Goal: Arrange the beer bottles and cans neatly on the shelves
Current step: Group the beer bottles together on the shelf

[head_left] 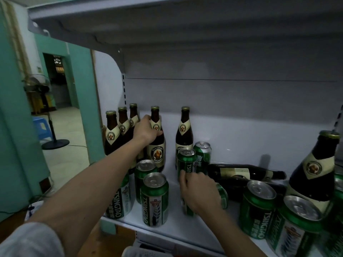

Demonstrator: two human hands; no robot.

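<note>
The white metal shelf (174,229) carries everything in play, with the underside of the shelf above hanging well over the bottle caps and a bare stretch of white board running back between the two hands to the rear wall. That gap looks like the best free room for shifting things. Three tall brown glass beer bottles with cream labels (121,130) stand in a tight row against the shelf's left end, apparently the start of a neat line. The left hand (146,130) wraps its fingers round the shoulder of a fourth brown bottle (156,143) just beside that row, probably to slide it into line. A fifth upright bottle (183,134) stands apart to the right, and a dark bottle lying on its side (245,172) waits further right, still to be stood up. Green aluminium beer cans (155,199) cluster near the front lip, so a careless nudge could tip one off. The right hand (201,193) curls round a green can (186,164), with more cans just beside it.
</note>
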